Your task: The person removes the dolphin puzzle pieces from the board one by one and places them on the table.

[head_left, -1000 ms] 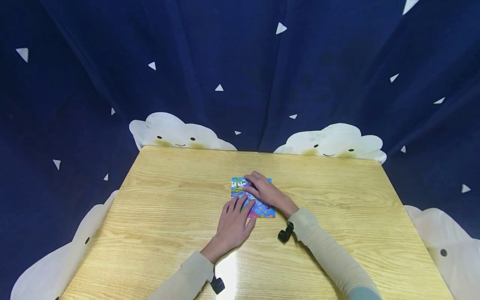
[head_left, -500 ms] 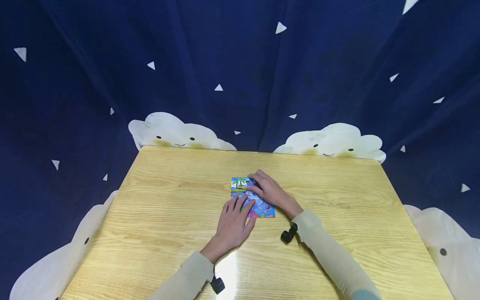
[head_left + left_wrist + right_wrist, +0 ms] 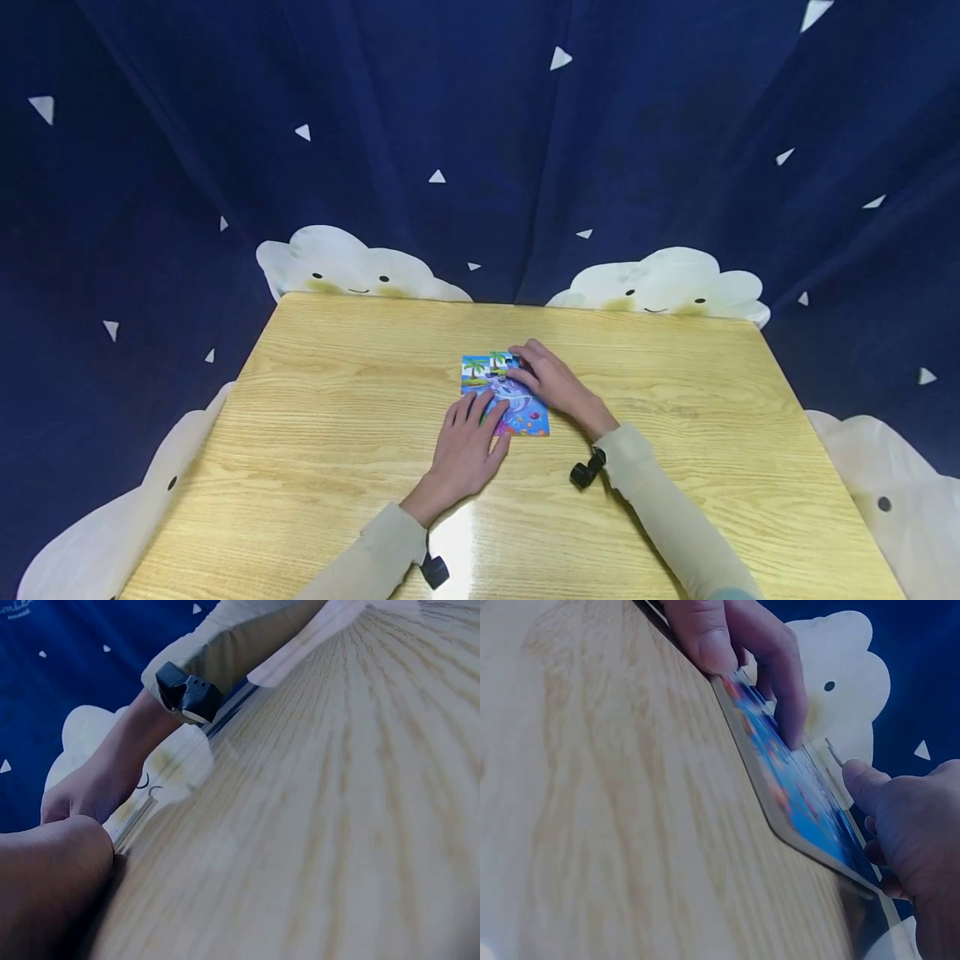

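Note:
A small square jigsaw puzzle (image 3: 531,420) with a bright sea picture lies flat on the wooden table. My left hand (image 3: 467,447) rests on its lower left part, fingers spread and straight; in the right wrist view, the left fingers (image 3: 789,712) press on the glossy surface. At the puzzle's top edge my right hand (image 3: 553,381) pinches a jigsaw piece (image 3: 498,362) with a palm tree on it, between thumb and fingers. Beside that piece, a second palm tree shows in the puzzle's top left corner. The right hand covers the puzzle's upper right corner.
The wooden table (image 3: 322,392) extends around the puzzle on every side. Behind it hangs a dark blue curtain (image 3: 420,100) with white triangles and smiling clouds. A small black camera is strapped to each wrist, the right one (image 3: 587,469) hanging just above the table.
My right hand has moved to the right, carrying the palm-tree jigsaw piece along the puzzle's top edge. The puzzle's top left corner shows more. My left hand has stayed in place.

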A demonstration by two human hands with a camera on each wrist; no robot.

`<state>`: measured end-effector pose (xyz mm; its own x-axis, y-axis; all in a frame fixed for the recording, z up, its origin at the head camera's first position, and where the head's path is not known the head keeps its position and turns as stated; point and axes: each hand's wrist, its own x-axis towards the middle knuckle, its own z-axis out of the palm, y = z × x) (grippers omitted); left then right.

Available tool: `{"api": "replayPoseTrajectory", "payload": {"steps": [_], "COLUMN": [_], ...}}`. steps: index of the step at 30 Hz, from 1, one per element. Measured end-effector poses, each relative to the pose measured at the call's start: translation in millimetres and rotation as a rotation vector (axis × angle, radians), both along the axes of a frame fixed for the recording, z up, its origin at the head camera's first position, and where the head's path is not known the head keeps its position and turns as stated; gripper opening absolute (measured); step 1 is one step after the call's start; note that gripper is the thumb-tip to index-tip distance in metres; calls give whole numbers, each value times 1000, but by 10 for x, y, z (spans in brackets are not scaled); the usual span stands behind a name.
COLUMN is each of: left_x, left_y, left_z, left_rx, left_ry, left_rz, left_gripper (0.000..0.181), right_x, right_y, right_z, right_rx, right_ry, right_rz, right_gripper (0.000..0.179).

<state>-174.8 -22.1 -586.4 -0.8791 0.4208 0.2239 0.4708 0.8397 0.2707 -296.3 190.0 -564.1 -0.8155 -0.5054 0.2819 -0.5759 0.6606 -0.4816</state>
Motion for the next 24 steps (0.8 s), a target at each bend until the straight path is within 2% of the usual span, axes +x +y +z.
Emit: {"api": "replayPoseTrajectory", "payload": {"steps": [6, 10, 14, 19, 24], "left_x": [-11, -17, -19, 3, 5], "left_y": [25, 31, 33, 20, 2], "left_z": [0, 7, 7, -22, -28], "left_rx": [28, 21, 29, 48, 43], "left_ry": [42, 37, 40, 81, 51], "left_rz": [-6, -7, -7, -2, -5], "left_gripper": [52, 53, 52, 51, 52], "right_x": [4, -9, -41, -85, -147], "right_y": [157, 289, 421, 587, 764], "right_z": [21, 37, 58, 65, 52], "right_rx": [-8, -19, -42, -21, 20], "right_ry": [-6, -15, -4, 1, 1], "right_rz": [-36, -56, -57, -54, -76], "right_gripper": [44, 44, 39, 37, 39]}}
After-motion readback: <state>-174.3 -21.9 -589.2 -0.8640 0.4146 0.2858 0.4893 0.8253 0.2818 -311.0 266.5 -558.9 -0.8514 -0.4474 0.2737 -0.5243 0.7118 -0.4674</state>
